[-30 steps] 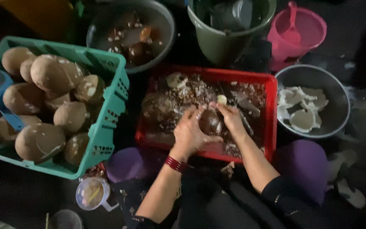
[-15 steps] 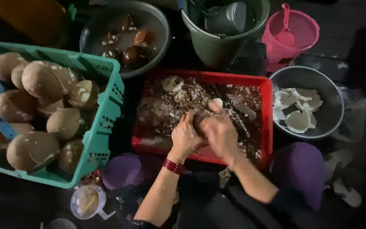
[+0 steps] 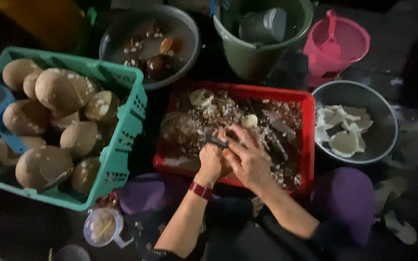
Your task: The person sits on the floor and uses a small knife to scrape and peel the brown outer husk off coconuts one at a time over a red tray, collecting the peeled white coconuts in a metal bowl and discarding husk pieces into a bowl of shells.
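Brown coconut piece (image 3: 226, 166) is sitting at the red tray's (image 3: 307, 145) near edge, both hands closing on it: left hand (image 3: 210, 162) gripping a dark tool (image 3: 217, 142), right hand (image 3: 247, 157) fingers wrapping over. Tool could be slipping toward those fingers.

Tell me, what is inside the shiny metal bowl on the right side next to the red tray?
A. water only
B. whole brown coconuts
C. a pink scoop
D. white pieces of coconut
D: the metal bowl beside the red tray holds curved white coconut pieces, while the whole brown coconuts sit in the green crate far to the left.
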